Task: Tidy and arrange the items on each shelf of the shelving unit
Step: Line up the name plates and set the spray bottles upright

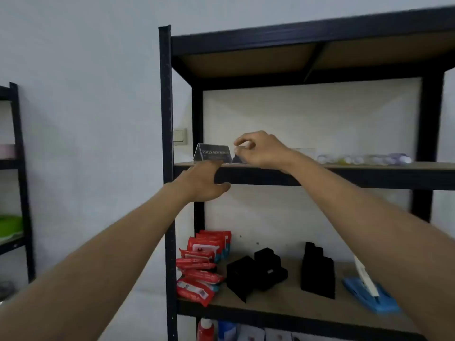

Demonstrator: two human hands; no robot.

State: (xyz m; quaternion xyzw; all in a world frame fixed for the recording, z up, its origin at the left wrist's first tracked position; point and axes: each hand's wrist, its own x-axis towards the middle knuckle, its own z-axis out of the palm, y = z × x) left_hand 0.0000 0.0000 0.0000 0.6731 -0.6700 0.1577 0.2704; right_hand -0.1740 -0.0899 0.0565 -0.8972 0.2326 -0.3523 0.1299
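1. On the upper shelf (369, 166) of the black shelving unit (165, 143), far left, stands one clear tent-shaped sign holder (213, 153).
2. Left hand (204, 183) rests on the shelf edge below it, grip released, fingers spread.
3. Right hand (258, 148) pinches a second, dark holder (236, 158) just beside the first.
4. Lower shelf: a pile of red wipe packs (202, 264), three black stands (258, 271), one blue item (369, 294).

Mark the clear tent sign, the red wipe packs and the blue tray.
clear tent sign (213, 153), head view, front face.
red wipe packs (200, 267), head view, middle of stack.
blue tray (384, 303), head view, near rim.
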